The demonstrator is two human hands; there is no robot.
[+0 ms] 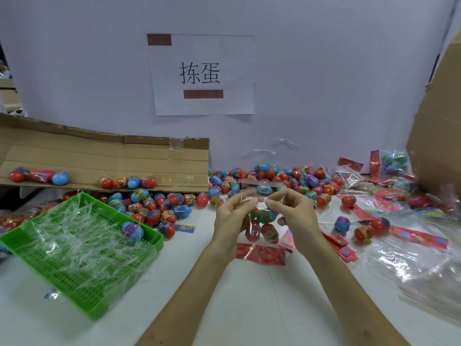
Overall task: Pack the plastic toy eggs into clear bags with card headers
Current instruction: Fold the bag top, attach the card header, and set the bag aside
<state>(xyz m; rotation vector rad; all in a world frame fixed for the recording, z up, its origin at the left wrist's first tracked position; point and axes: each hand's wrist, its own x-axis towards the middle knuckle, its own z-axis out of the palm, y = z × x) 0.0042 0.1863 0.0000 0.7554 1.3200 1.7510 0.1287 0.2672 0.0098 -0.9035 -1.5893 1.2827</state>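
A: What's laid out, biggest first?

B: A white table (pixel 224 308). A flattened cardboard sheet (pixel 99 156) is propped along its far left, and a green tray (pixel 134 275) full of clear plastic shreds sits at the near left. Loose toy eggs (pixel 274 181) are heaped across the far middle, some spilling under the cardboard. A stack of empty bags (pixel 419 265) lies at the near right.

A: And the one being packed?

B: A clear bag (pixel 262 221) hangs between the two hands at the centre, above the table. Several eggs sit in its bottom, a blue-green one on top and red ones below. The left hand (pixel 232 216) pinches one side of the bag's mouth between thumb and fingertips. The right hand (pixel 296 213) pinches the other side the same way.

A: The header?

B: A red printed card header (pixel 260 254) lies flat on the table on the near side of the bag. More of them are strewn to the right.

A: How will it all handle?

B: My guess is that the film is thin, limp and slick, so it wants holding close to the top edge on both sides, or the mouth will sag shut. The eggs look hard, light and smooth, so they will likely roll and shift the load if the bag tips. The card seems stiff enough to fold over the mouth, and is best taken by its ends.
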